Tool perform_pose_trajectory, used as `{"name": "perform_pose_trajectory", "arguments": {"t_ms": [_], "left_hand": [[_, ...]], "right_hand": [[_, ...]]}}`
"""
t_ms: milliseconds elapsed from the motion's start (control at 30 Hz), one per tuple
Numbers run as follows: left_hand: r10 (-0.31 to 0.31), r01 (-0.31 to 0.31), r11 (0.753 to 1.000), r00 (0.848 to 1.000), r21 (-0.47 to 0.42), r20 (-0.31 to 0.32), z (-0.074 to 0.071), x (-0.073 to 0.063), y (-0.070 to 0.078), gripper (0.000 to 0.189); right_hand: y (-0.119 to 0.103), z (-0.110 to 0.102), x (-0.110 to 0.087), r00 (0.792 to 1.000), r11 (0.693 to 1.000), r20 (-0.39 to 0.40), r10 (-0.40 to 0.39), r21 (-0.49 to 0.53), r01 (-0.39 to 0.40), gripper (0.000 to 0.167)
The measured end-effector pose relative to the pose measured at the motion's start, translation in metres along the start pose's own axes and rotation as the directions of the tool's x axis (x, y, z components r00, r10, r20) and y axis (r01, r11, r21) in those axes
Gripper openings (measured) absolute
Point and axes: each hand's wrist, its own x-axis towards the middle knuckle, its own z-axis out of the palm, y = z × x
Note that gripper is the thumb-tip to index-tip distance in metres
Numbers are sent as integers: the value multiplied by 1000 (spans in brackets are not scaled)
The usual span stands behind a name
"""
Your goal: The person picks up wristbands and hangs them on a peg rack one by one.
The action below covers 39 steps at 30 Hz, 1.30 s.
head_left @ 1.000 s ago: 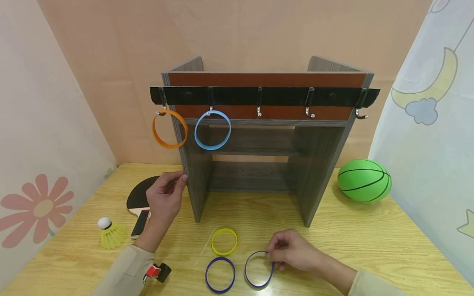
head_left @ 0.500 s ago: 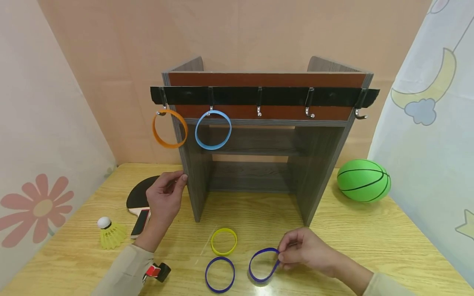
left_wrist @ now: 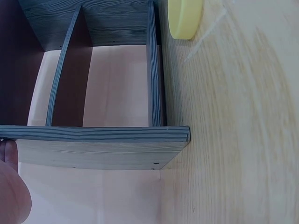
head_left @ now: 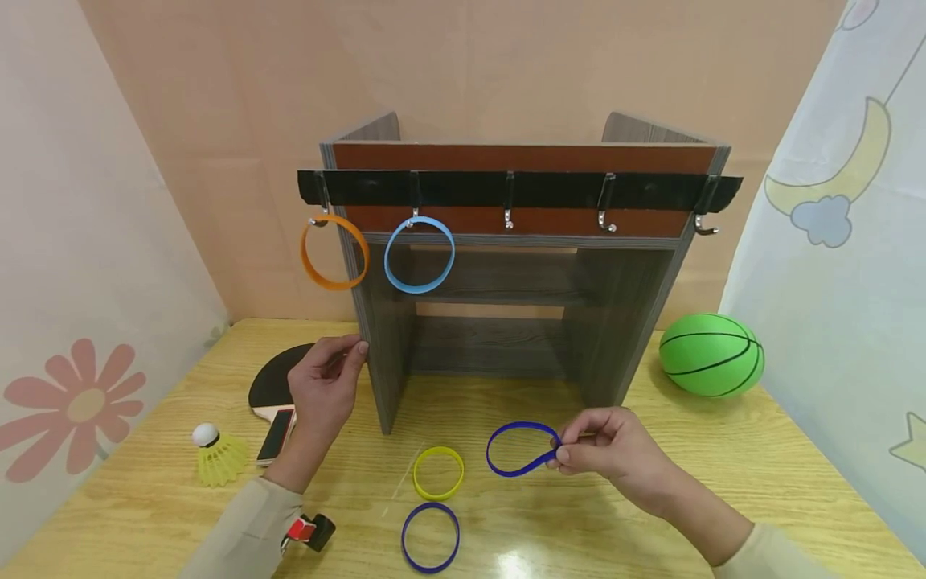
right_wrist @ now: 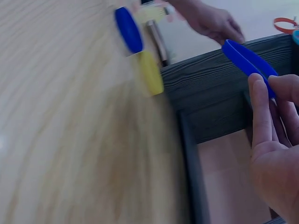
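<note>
My right hand (head_left: 629, 458) pinches a dark blue wristband (head_left: 522, 423) between thumb and fingers, above the wood-grain table. The band is squeezed into a teardrop shape; in the right wrist view the blue wristband (right_wrist: 250, 58) rises from the fingertips. With thumb and curled fingers, my left hand (head_left: 325, 386) grips the front edge of the grey shelf's left side panel (head_left: 376, 378). An orange wristband (head_left: 334, 285) and a light blue wristband (head_left: 419, 288) hang from the two leftmost hooks of a black hook strip (head_left: 463, 186). Several hooks to their right are bare.
A yellow wristband (head_left: 438, 497) and another dark blue wristband (head_left: 430, 569) lie on the table in front. A table tennis bat (head_left: 271, 378), a shuttlecock (head_left: 219, 460) and a small black-and-red object (head_left: 311, 531) are at left. A green ball (head_left: 712, 355) sits at right.
My right hand has lifted the dark blue wristband off the table, moving up and slightly right, and the band has bent from a circle into a teardrop. My left hand stays on the shelf.
</note>
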Motion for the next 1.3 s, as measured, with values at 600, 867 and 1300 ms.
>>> {"name": "perform_pose_trajectory", "arguments": {"t_ms": [600, 867, 1300], "left_hand": [[7, -7, 1000, 1000, 10, -3, 0, 0, 1, 11], [6, -6, 1000, 1000, -2, -8, 1, 0, 1, 12], [8, -8, 1000, 1000, 17, -2, 0, 0, 2, 11]], "right_hand": [[-43, 14, 31, 964, 941, -63, -260, 206, 267, 33], [-59, 22, 44, 939, 900, -89, -331, 270, 343, 29], [-83, 34, 65, 896, 866, -158, -416, 231, 443, 23]]}}
